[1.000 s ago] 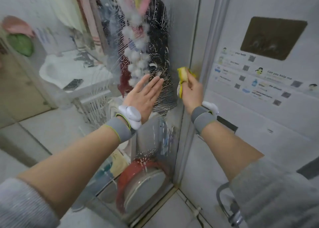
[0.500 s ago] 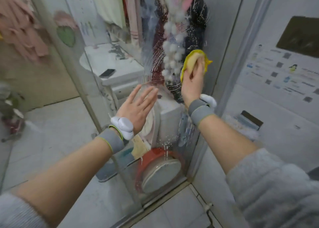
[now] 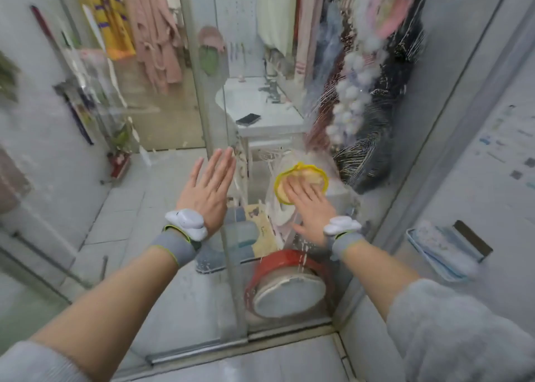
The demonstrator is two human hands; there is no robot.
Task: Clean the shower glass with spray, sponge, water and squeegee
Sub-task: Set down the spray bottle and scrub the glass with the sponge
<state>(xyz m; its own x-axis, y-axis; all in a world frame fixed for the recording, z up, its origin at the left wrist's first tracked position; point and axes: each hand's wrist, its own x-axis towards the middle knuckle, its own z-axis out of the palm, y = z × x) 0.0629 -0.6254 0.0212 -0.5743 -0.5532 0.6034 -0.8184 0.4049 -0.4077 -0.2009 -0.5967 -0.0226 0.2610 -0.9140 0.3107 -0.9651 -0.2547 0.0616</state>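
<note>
Head view. The shower glass (image 3: 289, 266) fills the centre of the frame, with a vertical metal frame post (image 3: 231, 237) dividing 2 panes. The right hand (image 3: 311, 208) lies flat, fingers straight, pressing a yellow-rimmed round sponge (image 3: 307, 176) against the glass just right of the post; the sponge sits at 11 o'clock from the palm, partly covered by the fingers. The left hand (image 3: 207, 187) is released, fingers straight and close together, its palm toward the glass at 9 o'clock from the sponge; whether it touches the pane cannot be told. Each wrist carries a grey band with a white device. White soapy streaks (image 3: 356, 150) fan across the glass at 1 o'clock from the sponge.

Seen through the glass: a white sink (image 3: 260, 112) at 12 o'clock from the left hand, with a dark phone (image 3: 248, 118) on its rim; hanging towels and robes (image 3: 153, 34) toward 11 o'clock; a red basin (image 3: 292, 289) holding a white one at 6 o'clock from the sponge. On the wall at 3 o'clock, a pale blue tray (image 3: 440, 254) is mounted. Grey fleece sleeves (image 3: 463, 332) cover both forearms toward the lower corners.
</note>
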